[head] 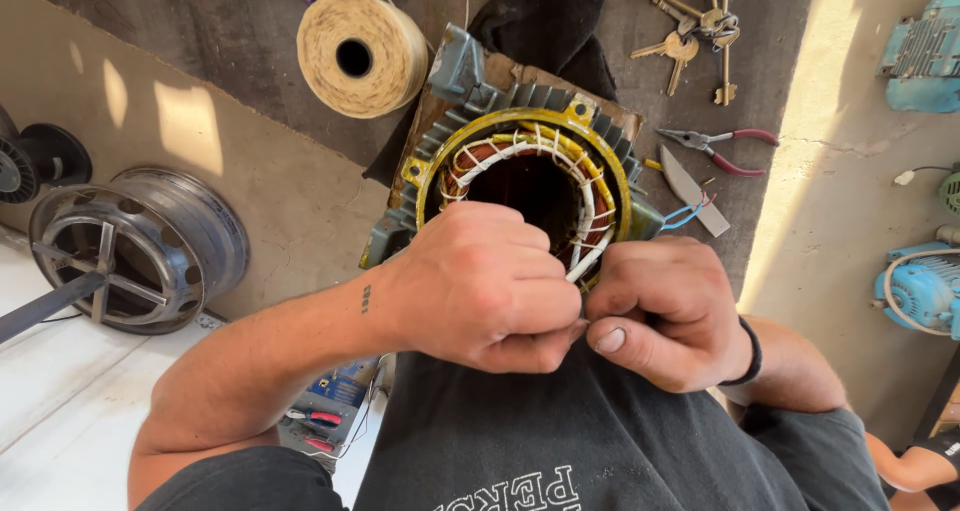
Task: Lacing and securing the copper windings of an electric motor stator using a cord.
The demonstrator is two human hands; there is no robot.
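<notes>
At nine o'clock a metal wheel rim (140, 246) lies on the pale floor (60, 391), with a dark fan-like disc (35, 161) just above it against the beige wall. Toward eleven o'clock a fat spool of cream twine (362, 53) sits on the dark, worn surface (200, 61). At the centre stands the motor stator (520, 161), grey finned housing with a yellow ring and copper windings laced in white cord, resting on a board over a black cloth (545, 21). The left hand (480, 286) is clenched over the near rim of the stator at six o'clock, and the right hand (665, 311), a dark band at its wrist, is closed beside it; the two touch, pinching a white sleeved lead (588, 261) that rises from the windings. At one o'clock lies a bunch of keys (700, 31); below them red-handled pliers (720, 146) and a knife blade (690, 186) lie near blue wires (690, 214). At three o'clock light blue motor housings (920, 281) stand on the sunlit floor.
</notes>
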